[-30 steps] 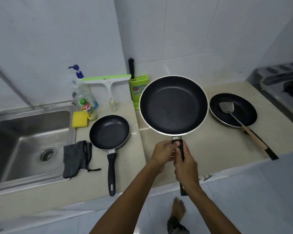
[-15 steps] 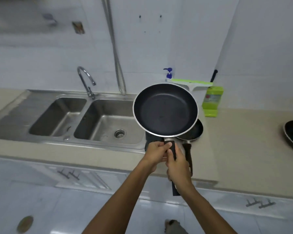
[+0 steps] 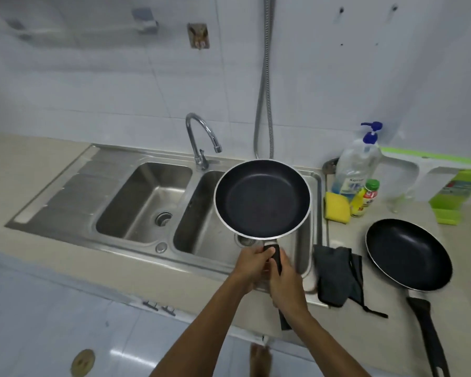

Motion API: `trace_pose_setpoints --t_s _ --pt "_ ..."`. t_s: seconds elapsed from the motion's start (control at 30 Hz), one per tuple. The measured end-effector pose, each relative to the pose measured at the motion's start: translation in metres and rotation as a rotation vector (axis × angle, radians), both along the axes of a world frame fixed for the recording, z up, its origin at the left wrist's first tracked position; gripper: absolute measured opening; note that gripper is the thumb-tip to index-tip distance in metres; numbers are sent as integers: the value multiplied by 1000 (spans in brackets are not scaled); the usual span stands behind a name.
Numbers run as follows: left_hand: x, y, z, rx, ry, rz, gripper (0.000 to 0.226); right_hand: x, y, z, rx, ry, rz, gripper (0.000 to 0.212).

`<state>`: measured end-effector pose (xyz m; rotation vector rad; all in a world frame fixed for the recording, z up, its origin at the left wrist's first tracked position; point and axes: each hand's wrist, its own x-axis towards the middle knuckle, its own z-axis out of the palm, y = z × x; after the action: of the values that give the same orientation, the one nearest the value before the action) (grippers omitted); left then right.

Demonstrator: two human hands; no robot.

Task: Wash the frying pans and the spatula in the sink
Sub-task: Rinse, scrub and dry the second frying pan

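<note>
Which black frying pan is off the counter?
The black frying pan whose handle the left hand and right hand grip above the steel sink; the other pan rests on the counter.

Left hand (image 3: 252, 263) and right hand (image 3: 284, 282) both grip the black handle of the large frying pan (image 3: 261, 198), held over the right basin of the sink (image 3: 201, 238). Right of the hands: dark cloth (image 3: 335, 276), then a smaller frying pan (image 3: 408, 254) on the counter (image 3: 346, 319). Faucet (image 3: 200, 140) beyond the hands, to their left.
</note>
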<state>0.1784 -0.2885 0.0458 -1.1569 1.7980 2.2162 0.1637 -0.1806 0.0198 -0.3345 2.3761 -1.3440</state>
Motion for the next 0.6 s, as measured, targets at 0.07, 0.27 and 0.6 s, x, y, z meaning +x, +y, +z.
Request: trace_pose_setpoints --t_s 0.07,0.27,0.6 --pt "-7 -31 -10 11 -28 -10 15 -3 -28 -5 12 -35 8 43" --pt "-16 -99 -42 29 -149 -24 16 -7 -92 -22 103 -97 18 40" --pt "-18 -167 -67 79 -209 -204 19 8 -158 -50 170 -121 -114 41"
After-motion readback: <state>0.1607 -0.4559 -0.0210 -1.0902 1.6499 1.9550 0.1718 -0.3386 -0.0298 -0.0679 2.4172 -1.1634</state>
